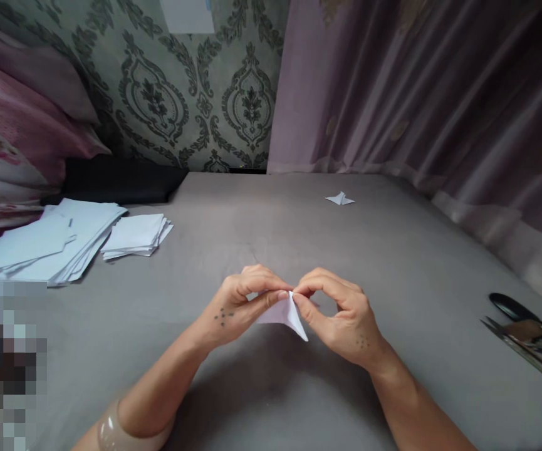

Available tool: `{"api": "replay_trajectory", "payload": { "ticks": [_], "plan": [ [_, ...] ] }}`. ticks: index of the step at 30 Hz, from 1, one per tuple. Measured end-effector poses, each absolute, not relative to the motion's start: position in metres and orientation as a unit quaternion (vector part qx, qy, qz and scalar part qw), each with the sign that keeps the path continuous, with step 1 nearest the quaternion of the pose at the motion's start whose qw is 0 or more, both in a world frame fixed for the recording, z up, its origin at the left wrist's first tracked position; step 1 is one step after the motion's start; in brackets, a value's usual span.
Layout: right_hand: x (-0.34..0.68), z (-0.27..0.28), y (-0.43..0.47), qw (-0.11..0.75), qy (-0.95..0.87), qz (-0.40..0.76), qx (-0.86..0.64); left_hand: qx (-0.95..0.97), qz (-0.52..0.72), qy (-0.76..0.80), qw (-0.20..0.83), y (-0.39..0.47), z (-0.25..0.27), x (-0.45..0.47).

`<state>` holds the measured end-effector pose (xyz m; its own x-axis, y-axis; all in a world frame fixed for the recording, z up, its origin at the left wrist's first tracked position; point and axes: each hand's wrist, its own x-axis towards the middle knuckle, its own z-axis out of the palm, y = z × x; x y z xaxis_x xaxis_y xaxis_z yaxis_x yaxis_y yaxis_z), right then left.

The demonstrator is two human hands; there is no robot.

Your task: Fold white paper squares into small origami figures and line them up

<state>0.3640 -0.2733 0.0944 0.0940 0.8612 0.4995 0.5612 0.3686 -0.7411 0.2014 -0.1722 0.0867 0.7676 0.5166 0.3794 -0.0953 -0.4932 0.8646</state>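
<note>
Both hands meet over the middle of the grey surface, pinching one folded piece of white paper (280, 311). My left hand (245, 304) grips its upper left edge between thumb and fingers. At the top corner, the thumb and forefinger of my right hand (341, 310) are closed on the paper, close to the left fingertips. A folded point hangs down between the hands, and part of the sheet is hidden behind the left thumb and fingers.
A small folded paper shape (340, 199) lies at the back right. To the left are a stack of small paper squares (134, 234) and a pile of larger sheets (49, 244). Scissors (510, 335) and other tools lie at the right edge. Curtains (369, 81) hang behind.
</note>
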Motion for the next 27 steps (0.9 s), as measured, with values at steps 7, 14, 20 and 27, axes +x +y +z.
{"api": "replay_trajectory", "payload": {
  "ticks": [7,14,20,27],
  "plan": [
    [0.3607,0.0959,-0.2740,0.501,-0.649,0.133,-0.557,0.806,0.321,0.133,0.480,-0.1763,0.0852,0.2024],
    [0.3586,0.0980,-0.2765,0.496,-0.643,0.153,-0.563,0.794,0.301,0.143,0.509,-0.1777,0.0857,0.2013],
    [0.3630,0.1010,-0.2775,0.482,-0.653,0.204,-0.547,0.798,0.288,0.143,0.510,-0.1766,0.0885,0.2007],
    [0.3625,0.0986,-0.2770,0.471,-0.665,0.222,-0.535,0.800,0.237,0.123,0.537,-0.1746,0.0916,0.1982]
  ]
}}
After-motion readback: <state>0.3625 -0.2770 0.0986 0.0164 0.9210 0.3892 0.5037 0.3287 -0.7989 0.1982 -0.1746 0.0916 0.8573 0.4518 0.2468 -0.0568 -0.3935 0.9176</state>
